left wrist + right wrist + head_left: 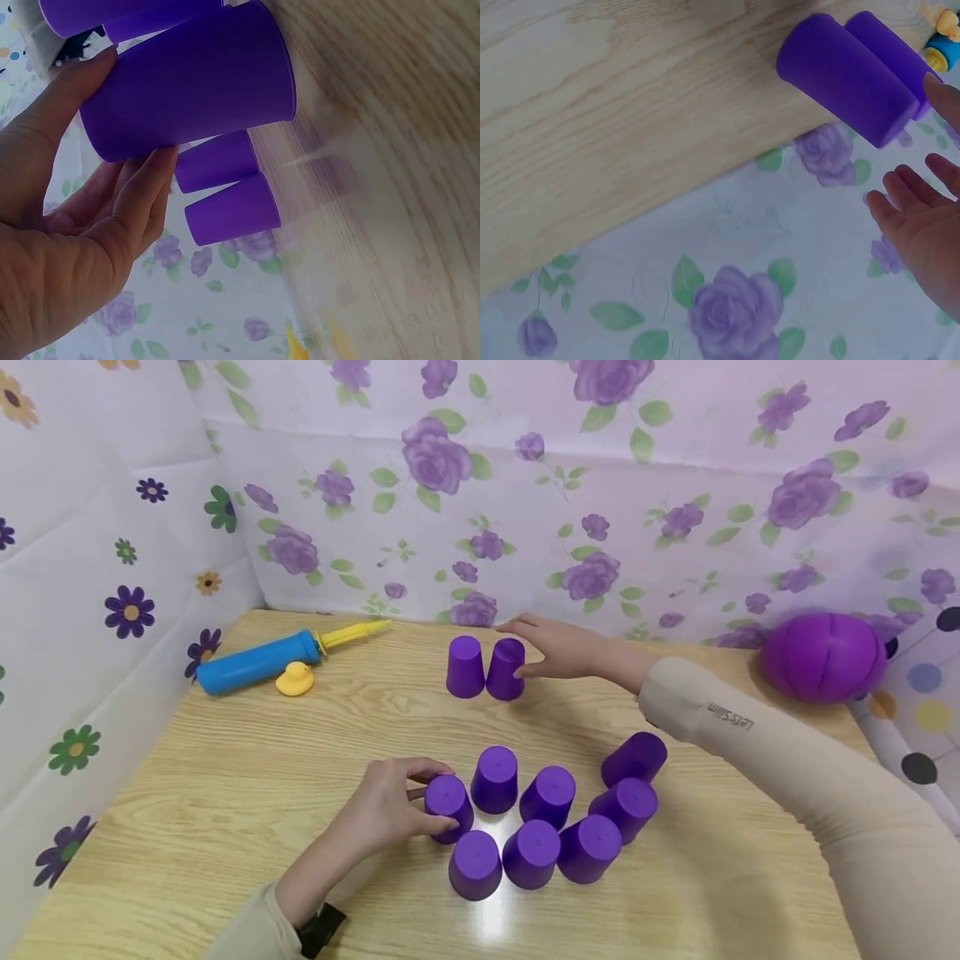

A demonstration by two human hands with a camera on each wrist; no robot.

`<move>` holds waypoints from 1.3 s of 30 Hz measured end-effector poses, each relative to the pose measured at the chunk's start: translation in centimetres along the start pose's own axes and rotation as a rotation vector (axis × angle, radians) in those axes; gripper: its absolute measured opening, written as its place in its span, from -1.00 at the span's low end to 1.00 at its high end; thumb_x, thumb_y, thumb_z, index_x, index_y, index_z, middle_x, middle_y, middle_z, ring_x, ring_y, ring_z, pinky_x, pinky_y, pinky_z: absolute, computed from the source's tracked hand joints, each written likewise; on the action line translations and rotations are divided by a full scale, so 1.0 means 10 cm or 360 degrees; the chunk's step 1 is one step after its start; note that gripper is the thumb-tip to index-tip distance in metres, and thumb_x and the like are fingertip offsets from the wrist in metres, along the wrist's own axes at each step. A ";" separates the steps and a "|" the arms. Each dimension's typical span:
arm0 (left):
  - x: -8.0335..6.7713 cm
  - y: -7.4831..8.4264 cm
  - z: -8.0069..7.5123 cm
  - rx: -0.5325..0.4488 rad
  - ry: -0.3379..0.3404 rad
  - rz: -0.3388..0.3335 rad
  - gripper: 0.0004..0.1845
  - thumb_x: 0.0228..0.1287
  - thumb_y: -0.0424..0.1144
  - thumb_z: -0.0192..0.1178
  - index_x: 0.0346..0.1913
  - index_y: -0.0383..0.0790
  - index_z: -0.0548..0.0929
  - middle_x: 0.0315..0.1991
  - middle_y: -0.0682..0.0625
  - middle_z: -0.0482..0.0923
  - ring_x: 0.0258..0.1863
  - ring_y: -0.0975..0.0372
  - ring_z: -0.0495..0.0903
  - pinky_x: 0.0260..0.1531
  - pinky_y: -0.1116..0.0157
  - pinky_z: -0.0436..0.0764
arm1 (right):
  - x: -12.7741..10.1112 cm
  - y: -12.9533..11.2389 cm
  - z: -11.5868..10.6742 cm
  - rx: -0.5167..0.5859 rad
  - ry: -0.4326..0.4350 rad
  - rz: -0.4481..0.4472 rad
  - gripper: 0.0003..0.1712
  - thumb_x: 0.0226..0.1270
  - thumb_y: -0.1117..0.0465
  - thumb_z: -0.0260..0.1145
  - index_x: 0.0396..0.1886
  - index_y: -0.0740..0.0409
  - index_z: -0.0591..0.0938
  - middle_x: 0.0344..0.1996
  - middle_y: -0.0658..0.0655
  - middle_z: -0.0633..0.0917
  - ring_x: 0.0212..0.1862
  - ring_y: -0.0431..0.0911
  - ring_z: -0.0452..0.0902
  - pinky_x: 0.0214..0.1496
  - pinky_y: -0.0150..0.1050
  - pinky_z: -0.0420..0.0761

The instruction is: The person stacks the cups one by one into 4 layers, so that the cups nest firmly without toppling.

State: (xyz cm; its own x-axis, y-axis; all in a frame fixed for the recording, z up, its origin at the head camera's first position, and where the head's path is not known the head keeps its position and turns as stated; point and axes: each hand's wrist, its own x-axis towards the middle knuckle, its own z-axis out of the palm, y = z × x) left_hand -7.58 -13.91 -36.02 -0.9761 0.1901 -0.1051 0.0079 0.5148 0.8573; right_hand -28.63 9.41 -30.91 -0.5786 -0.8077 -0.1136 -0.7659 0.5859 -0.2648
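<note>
Thumb and fingers of my left hand [386, 806] grip an upside-down purple cup [448, 802] from its left side; the left wrist view shows this cup [195, 82] up close. Farther back, two purple cups stand side by side, a left one [466, 667] and a right one [507, 668]. My right hand [562, 647] is spread around that right cup, thumb in front and fingers behind. In the right wrist view the right hand's fingers [911, 199] are apart from the cup [847, 79].
Several more upside-down purple cups [532, 854] crowd the table's near middle; one cup [634, 758] leans at their right. A blue pump [258, 662] and yellow rubber duck [296, 679] lie at back left. A purple ball [823, 657] sits at back right. Flowered cloth [405, 552] borders the table.
</note>
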 end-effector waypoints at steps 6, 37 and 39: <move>-0.01 0.01 0.01 -0.0009 0.0062 -0.0056 -0.45 -0.35 -0.30 0.58 -0.12 -0.24 0.69 -0.13 -0.11 0.66 -0.14 0.09 0.67 -0.19 0.29 0.67 | -0.44 -0.02 -0.15 -0.0016 -0.0046 0.0079 -0.25 0.30 0.06 0.26 0.41 0.10 0.18 0.33 0.20 0.27 0.33 0.09 0.22 0.35 -0.01 0.31; 0.21 0.06 -0.42 0.0159 0.0201 0.0164 -0.40 -0.12 -0.14 0.50 0.03 -0.33 0.60 -0.03 -0.17 0.60 -0.06 0.03 0.62 -0.13 0.23 0.66 | -1.88 0.21 0.68 0.0652 0.0491 0.0266 -0.29 0.14 0.09 0.41 0.27 0.16 0.39 0.22 0.16 0.46 0.23 0.07 0.38 0.24 0.00 0.45; 0.26 0.11 -0.46 0.0147 0.0257 0.0189 -0.41 -0.11 -0.14 0.49 0.03 -0.32 0.60 -0.04 -0.15 0.59 -0.04 0.05 0.60 -0.11 0.25 0.65 | -1.91 0.22 0.71 0.0684 0.0516 0.0231 -0.32 0.12 0.14 0.42 0.25 0.18 0.42 0.19 0.16 0.49 0.19 0.04 0.42 0.21 -0.05 0.48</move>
State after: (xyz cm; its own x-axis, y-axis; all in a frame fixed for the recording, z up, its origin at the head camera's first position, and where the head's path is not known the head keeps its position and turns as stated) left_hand -11.12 -16.71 -33.08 -0.9892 0.1216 0.0822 0.1376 0.5728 0.8081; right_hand -17.25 25.62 -36.14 -0.7781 -0.6194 0.1046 -0.5280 0.5549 -0.6429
